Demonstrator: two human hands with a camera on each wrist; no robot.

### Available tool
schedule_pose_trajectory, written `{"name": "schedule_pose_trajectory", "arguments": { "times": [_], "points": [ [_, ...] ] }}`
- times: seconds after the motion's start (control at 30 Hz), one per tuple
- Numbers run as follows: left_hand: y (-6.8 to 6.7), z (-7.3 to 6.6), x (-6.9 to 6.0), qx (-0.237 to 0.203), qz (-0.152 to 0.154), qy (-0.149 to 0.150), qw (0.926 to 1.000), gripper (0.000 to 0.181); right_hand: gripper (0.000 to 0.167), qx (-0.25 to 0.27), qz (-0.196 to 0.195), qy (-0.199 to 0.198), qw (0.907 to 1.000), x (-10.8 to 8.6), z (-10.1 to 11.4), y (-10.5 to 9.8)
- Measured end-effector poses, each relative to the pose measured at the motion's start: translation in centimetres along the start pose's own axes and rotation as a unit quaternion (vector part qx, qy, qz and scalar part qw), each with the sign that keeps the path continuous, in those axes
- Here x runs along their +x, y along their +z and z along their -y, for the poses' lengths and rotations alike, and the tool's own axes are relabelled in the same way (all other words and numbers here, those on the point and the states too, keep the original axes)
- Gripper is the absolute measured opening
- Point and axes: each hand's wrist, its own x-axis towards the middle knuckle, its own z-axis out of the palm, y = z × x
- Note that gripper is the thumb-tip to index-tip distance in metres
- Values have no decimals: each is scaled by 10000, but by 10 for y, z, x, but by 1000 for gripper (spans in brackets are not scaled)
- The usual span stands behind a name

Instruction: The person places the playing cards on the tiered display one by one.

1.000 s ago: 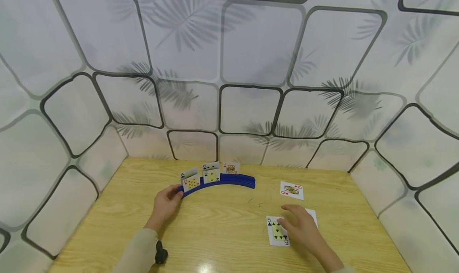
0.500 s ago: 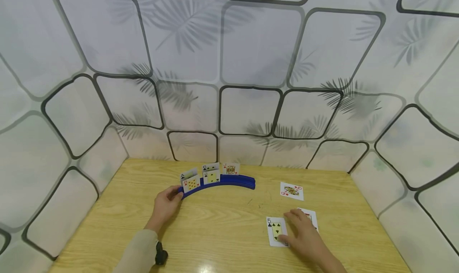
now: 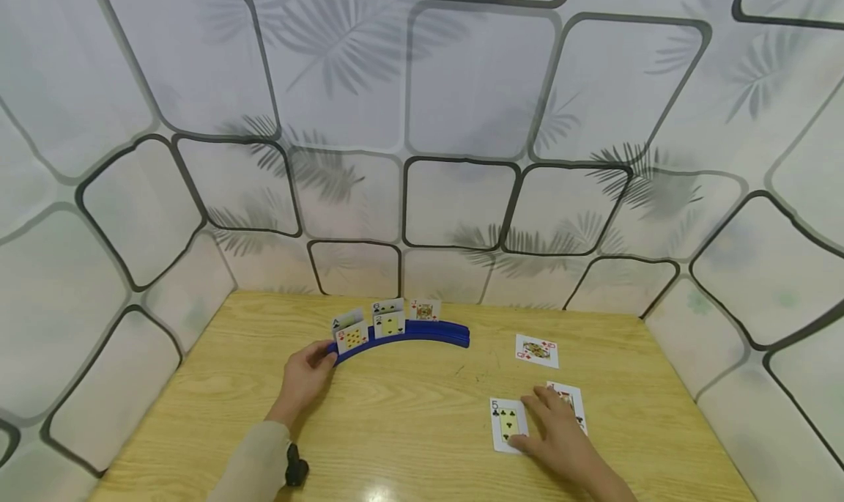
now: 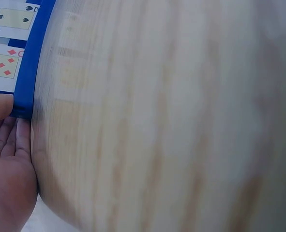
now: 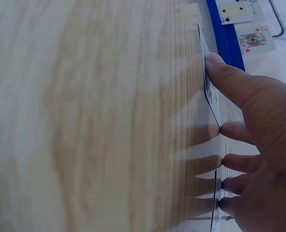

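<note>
In the head view my left hand (image 3: pixel 306 377) grips the near left end of a curved blue card holder (image 3: pixel 435 331), thumb in front and fingers behind. Upright in the holder stand a diamonds card (image 4: pixel 1 65), a two of spades (image 3: pixel 389 324), a jack of diamonds (image 3: pixel 425 310) and black-suit cards partly hidden behind the front ones. My right hand (image 3: pixel 557 440) rests low at the right, its thumb pressing the face of a five of clubs (image 3: pixel 504 414). Its index fingertip touches near that card's right edge. A face card (image 3: pixel 572 401) lies partly hidden beneath the hand.
A queen of diamonds (image 3: pixel 537 351) lies face up behind the right hand. The wooden table (image 3: pixel 395 414) meets a patterned cloth wall (image 3: pixel 448 201) at the back and sides. Something small and black (image 3: pixel 297 467) sits at the left sleeve.
My right hand has lowered, its thumb coming down the five of clubs and its fingers closer to the table. More of the face card shows. The left hand and holder stay put.
</note>
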Motion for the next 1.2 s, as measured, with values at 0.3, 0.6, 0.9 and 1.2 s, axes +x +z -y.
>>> {"name": "schedule_pose_trajectory", "arguments": {
  "times": [0.3, 0.6, 0.9, 1.2],
  "points": [
    [0, 0, -2, 26, 28, 29, 10000, 33, 77, 112, -157, -27, 9998, -1, 1, 1],
    [0, 0, 0, 9, 32, 34, 10000, 34, 73, 532, -373, 98, 9978, 2, 4, 4],
    [0, 1, -1, -44, 83, -26, 10000, 35, 83, 902, -264, 563, 9940, 7, 8, 5],
    [0, 1, 0, -31, 44, 13, 10000, 34, 79, 1079, -483, 658, 9908, 9, 16, 6]
  ]
}}
